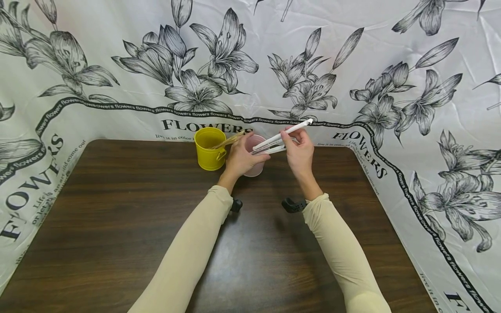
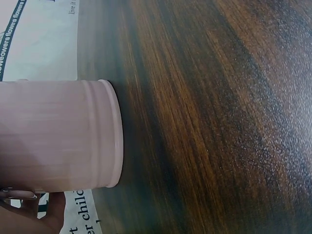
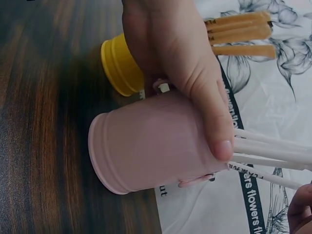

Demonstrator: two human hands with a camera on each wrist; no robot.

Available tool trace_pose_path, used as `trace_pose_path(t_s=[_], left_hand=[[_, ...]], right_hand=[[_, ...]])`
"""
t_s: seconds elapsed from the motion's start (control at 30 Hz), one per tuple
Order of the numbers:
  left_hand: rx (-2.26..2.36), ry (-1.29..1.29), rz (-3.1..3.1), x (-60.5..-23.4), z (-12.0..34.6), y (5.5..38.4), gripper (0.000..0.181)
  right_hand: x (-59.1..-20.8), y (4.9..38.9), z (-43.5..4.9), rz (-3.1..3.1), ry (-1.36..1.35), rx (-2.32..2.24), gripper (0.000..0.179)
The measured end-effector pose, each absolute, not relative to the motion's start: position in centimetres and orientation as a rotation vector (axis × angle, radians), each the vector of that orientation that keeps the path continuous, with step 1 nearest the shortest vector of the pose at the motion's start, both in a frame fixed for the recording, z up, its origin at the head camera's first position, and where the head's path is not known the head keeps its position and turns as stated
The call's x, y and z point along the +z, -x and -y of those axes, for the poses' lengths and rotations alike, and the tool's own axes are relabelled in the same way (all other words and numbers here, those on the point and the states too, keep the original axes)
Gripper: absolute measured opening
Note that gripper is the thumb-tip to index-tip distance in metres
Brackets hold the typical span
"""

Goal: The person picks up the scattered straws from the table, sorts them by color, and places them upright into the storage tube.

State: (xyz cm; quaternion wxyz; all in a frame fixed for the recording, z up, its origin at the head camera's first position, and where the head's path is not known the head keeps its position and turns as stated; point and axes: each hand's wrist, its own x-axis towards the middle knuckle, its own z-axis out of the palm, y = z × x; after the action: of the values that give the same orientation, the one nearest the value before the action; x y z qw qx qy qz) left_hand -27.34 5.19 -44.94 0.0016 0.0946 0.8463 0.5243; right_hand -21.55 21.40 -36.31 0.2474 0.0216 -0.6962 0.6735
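My left hand (image 1: 239, 160) grips a small pink bucket (image 1: 255, 170) near its rim. In the right wrist view the left thumb lies over the edge of the pink bucket (image 3: 151, 144), which stands upright on the table. Several long white straws (image 1: 282, 135), thin and with print on some, lean out of the bucket to the right. My right hand (image 1: 300, 154) pinches at least one of them between thumb and fingers. How many it holds, I cannot tell. The left wrist view shows mostly the side of the pink bucket (image 2: 53, 136).
Left of the pink bucket stands a yellow bucket (image 1: 210, 157) holding several brown straws (image 1: 232, 140). Both buckets are near the back edge of the dark wooden table (image 1: 156, 217). A white flower-printed cloth (image 1: 258, 74) hangs behind and at the sides.
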Motion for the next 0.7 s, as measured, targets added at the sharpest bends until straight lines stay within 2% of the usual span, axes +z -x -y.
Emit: trace_pose_path(t_s=[0.33,0.57,0.7], left_hand=[[1.554,-0.293,-2.713,-44.8,-5.9,27.6,0.103],[1.444,-0.310,-2.711,-44.3,-5.9,27.6,0.105],[1.428,-0.351,-2.712,-44.1,-5.8,27.5,0.104]], right_hand=[[-36.4,21.0,-22.3,1.940,-0.100,1.839,0.034],[-36.8,19.4,-24.2,1.868,0.008,1.851,0.037],[-38.0,18.6,-25.7,1.883,0.090,1.805,0.029]])
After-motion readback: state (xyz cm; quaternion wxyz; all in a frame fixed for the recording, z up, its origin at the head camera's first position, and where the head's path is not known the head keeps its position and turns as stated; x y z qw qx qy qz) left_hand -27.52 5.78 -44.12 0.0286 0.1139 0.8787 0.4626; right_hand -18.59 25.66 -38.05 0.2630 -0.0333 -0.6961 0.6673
